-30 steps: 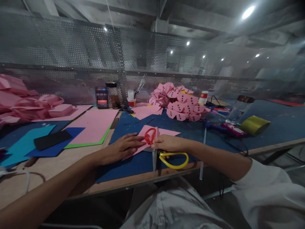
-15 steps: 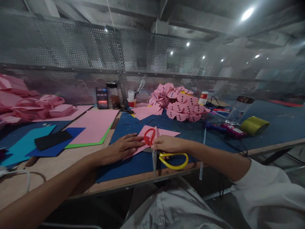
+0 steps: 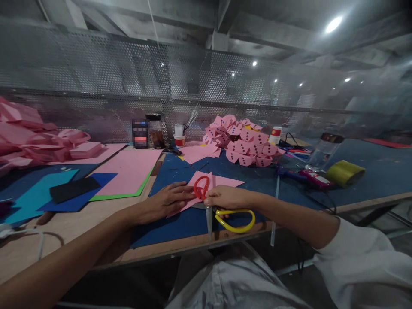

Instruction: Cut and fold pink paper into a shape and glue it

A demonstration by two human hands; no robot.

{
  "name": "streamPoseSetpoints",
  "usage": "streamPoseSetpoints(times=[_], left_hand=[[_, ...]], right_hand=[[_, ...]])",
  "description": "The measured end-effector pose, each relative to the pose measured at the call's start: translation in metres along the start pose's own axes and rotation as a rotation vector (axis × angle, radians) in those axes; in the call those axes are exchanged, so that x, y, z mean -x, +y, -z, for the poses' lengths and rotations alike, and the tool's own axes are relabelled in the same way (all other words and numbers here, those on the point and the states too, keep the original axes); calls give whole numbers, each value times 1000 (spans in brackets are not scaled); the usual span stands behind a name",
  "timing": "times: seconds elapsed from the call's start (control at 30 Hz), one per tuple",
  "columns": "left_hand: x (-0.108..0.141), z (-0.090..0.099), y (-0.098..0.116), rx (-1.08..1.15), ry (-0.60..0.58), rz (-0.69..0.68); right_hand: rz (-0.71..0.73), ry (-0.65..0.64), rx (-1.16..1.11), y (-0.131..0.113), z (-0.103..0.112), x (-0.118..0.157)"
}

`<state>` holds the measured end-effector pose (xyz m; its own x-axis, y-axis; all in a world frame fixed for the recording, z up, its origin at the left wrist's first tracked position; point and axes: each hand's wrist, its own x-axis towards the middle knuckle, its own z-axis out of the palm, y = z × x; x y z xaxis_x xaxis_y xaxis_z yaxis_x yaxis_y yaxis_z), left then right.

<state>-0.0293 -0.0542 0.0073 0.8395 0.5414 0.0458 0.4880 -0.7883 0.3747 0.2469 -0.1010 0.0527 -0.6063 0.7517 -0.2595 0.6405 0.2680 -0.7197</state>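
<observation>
Pink paper [image 3: 222, 180] lies in front of me on the blue mat, with a raised fold near its middle. My left hand [image 3: 172, 198] rests flat on its left part, fingers stretched out. Closed around the pivot area of a pair of scissors [image 3: 236, 229] is my right hand [image 3: 225, 197]. The scissors have one red and one yellow handle, and their blades are spread. One blade points toward the table's front edge, while the other reaches left along the paper's lower side. My right hand's fingers are partly hidden.
Pink dotted paper pieces [image 3: 247, 146] are heaped at the back. Pink folded shapes [image 3: 32, 137] pile up at far left. Coloured sheets [image 3: 125, 176] lie left. A glue gun [image 3: 312, 177], a yellow tape roll [image 3: 346, 173] and a jar [image 3: 325, 150] stand right.
The view has shifted slightly. Both hands, the scissors and the pink paper keep nearly the same positions relative to one another.
</observation>
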Motion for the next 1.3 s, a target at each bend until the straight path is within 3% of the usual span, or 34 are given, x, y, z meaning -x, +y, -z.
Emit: streamPoseSetpoints(times=[0.43, 0.7, 0.87, 1.3], left_hand=[[-1, 0, 1, -2, -1, -26], [-1, 0, 1, -12, 17, -51], [0, 0, 2, -14, 7, -26], [4, 5, 12, 151, 51, 73]], right_hand=[[55, 22, 57, 5, -3, -11], [18, -5, -15, 3, -4, -8], [-40, -39, -121, 2, -5, -3], [-36, -25, -94, 7, -3, -8]])
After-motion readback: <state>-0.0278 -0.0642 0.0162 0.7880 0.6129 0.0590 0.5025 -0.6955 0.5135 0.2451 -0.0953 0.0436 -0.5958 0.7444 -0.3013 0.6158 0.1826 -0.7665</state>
